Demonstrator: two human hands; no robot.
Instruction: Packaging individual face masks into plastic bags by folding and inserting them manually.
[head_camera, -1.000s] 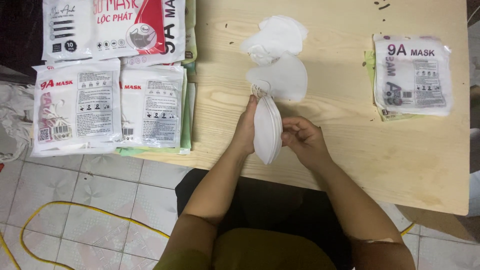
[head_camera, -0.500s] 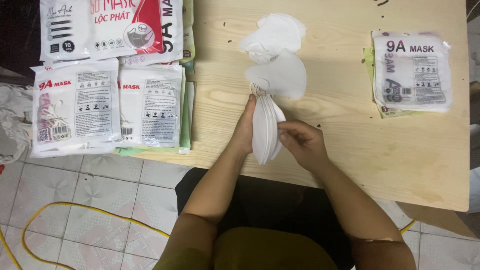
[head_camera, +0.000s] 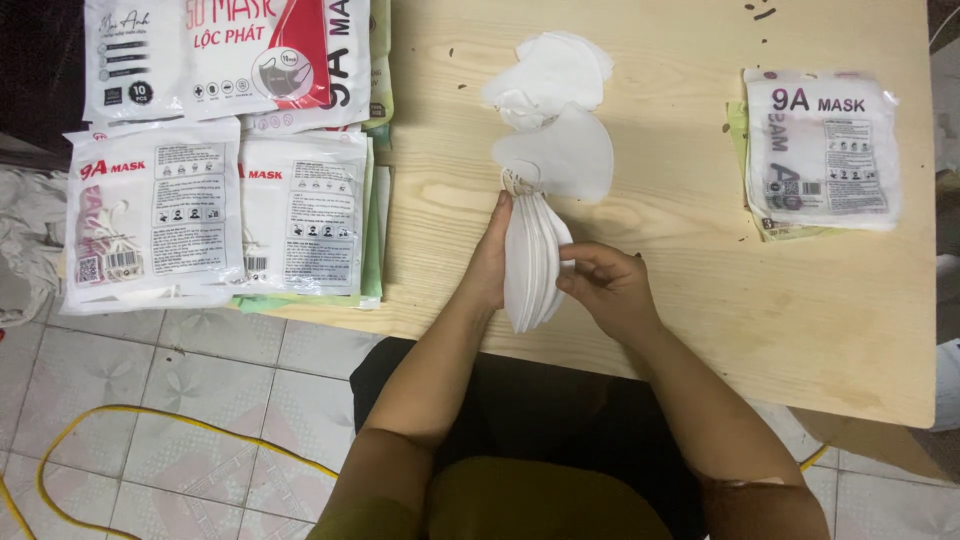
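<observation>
Down at the near edge of the worktop (head_camera: 700, 330), both hands are on a stack of white masks (head_camera: 532, 262) stood on edge. The left hand (head_camera: 490, 262) lies flat against the stack's left side, fingers straight, pressing rather than wrapping. The right hand (head_camera: 607, 290) closes on the other side, thumb and fingertips pinching the outer mask. So the stack is squeezed between the two, ear loops bunched at its far tip. This looks like the squaring-up step: getting the masks flush. Any next move calls for steady pressure from both sides, or the thin stack will fan apart.

Just beyond, touching the stack's far end, a loose mask (head_camera: 565, 155) lies flat, and past it a small heap of masks (head_camera: 555, 70) toward the far edge. At the right edge sit filled packs (head_camera: 820, 150), well apart from the hands. Over the left edge, more packs (head_camera: 210, 215) lie piled, with a box (head_camera: 230, 55) behind them.
</observation>
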